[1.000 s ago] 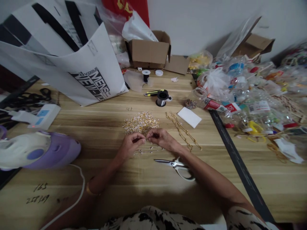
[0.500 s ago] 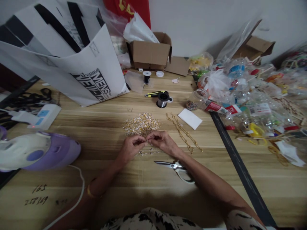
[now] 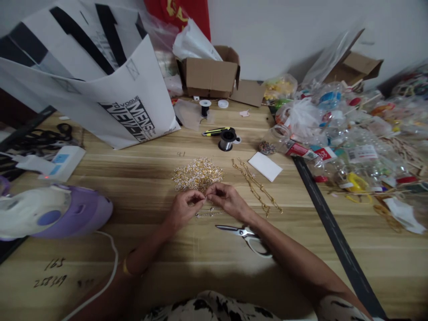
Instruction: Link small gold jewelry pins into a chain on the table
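Note:
My left hand [image 3: 183, 208] and my right hand [image 3: 228, 199] meet fingertip to fingertip over the table, each closed in a pinch. What sits between the fingertips is too small to make out. Just below them lies a silver chain with small beads [image 3: 210, 214], partly hidden by the right hand. A heap of gold and silver chain [image 3: 197, 173] is right behind the hands. To the right are gold chains [image 3: 254, 185] laid lengthwise. Scissors [image 3: 245, 234] with pale handles rest by my right forearm.
Behind stand a wire spool [image 3: 227, 140], a yellow-black cutter knife [image 3: 216, 131], and a cardboard box [image 3: 210, 73]. A white card [image 3: 265, 166] lies to the right, near a heap of plastic bottles [image 3: 347, 133]. Leftward are a large paper bag [image 3: 133, 98], a power strip [image 3: 65, 162] and a purple-white appliance [image 3: 73, 211].
Both hands stay pinched together in nearly the same spot, with the left hand shifted slightly right and nearer. Less of the silver chain's left end shows.

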The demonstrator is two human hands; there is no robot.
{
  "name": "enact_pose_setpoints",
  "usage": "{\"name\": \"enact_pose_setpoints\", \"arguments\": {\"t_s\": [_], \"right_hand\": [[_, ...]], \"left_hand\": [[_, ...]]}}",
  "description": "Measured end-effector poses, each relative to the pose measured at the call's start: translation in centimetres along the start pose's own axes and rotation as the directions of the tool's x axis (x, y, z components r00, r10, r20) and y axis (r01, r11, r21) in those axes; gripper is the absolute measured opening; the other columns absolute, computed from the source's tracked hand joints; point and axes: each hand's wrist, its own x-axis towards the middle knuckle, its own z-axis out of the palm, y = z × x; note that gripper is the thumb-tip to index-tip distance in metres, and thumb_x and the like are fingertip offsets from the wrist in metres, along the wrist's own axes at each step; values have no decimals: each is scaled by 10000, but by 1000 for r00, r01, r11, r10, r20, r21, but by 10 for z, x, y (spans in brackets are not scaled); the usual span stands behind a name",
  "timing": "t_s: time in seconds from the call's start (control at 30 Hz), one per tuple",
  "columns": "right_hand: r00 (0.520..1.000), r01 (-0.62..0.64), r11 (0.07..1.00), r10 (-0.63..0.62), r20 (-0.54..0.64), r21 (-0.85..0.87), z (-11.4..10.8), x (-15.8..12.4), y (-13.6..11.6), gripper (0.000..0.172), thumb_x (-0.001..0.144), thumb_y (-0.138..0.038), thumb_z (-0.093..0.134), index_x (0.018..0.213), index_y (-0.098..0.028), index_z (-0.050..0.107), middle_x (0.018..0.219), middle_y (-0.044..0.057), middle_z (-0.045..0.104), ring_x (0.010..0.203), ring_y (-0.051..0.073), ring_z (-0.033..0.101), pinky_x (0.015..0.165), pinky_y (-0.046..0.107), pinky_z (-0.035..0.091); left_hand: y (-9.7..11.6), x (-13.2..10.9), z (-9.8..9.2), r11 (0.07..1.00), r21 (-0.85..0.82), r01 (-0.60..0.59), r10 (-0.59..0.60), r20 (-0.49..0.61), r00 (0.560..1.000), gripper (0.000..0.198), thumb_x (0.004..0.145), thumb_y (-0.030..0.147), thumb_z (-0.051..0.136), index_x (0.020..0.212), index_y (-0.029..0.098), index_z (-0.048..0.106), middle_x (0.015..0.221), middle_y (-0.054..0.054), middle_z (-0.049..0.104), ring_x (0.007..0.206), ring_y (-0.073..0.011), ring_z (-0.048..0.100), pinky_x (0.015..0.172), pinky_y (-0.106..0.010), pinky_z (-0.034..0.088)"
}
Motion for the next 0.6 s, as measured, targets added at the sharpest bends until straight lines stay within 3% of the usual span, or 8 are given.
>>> {"name": "enact_pose_setpoints", "arguments": {"t_s": [0.23, 0.6], "right_hand": [[996, -88, 983, 92, -20, 163, 0, 3, -1, 159, 760, -289, 617, 762, -135, 577, 663, -15, 523, 582, 86, 446, 548, 210, 334], [991, -106, 948, 127, -51, 301, 5, 6, 6, 190, 699, -321, 690, 736, -158, 600, 659, -16, 569, 589, 88, 480, 571, 215, 369]], "left_hand": [[0, 3, 1, 997, -74, 29, -33, -54, 998, 63, 662, 189, 607, 691, 135, 618, 657, -21, 647, 626, -122, 596, 612, -206, 478], [-5, 2, 0, 999, -50, 16, -18, -42, 999, 56, 675, 186, 612, 690, 136, 632, 664, -26, 655, 629, -129, 601, 612, -216, 473]]}}
